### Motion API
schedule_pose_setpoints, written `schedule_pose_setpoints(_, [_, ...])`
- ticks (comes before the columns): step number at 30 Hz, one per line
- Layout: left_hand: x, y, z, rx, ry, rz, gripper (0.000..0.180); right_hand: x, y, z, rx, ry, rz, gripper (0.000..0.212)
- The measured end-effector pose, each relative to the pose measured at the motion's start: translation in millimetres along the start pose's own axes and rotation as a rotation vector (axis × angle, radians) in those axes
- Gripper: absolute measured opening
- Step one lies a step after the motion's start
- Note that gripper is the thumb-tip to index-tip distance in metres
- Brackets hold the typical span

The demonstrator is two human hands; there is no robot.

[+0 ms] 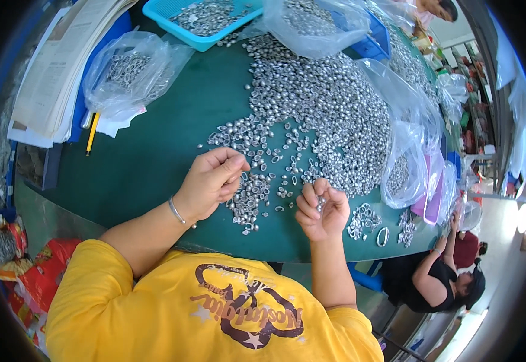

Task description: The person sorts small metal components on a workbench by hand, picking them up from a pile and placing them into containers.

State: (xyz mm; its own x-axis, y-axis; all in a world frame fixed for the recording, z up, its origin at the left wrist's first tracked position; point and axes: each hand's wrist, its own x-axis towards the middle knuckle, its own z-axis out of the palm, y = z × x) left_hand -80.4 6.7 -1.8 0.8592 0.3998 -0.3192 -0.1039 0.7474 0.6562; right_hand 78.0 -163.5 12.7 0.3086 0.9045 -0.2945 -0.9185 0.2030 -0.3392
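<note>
My left hand (212, 183), with a silver bangle on its wrist, is closed in a pinch above the left edge of the loose metal pieces. What sits between its fingertips is too small to make out. My right hand (324, 212) is turned palm up with curled fingers, and small silver metal pieces (320, 204) show in it. Between and beyond both hands, a wide pile of small oval silver pieces (335, 102) covers the green tabletop (154, 139). Some look like hollow rings, others like rounded beads. A smaller scatter of pieces (251, 196) lies right beside my left hand.
A turquoise basket (196, 41) and plastic bags (131, 75) of pieces stand at the far side. Newspapers (54, 66) and a yellow pencil (93, 134) lie left. Chain-like clusters (364, 220) and a purple tray (430, 187) are at right. Another person (435, 280) sits beyond the right edge.
</note>
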Motion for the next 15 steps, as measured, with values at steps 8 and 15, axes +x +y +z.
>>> schedule_pose_setpoints(8, [-0.3, 3.4, -2.4, -0.099, -0.001, 0.082, 0.011, 31.9, 23.7, 10.9, -2.182, -0.003, -0.586, 0.01])
schedule_pose_setpoints(15, [-0.6, 3.9, -3.1, -0.137, 0.011, 0.084, 0.01, 31.0, 24.7, 13.5, -2.274, 0.015, -0.505, 0.009])
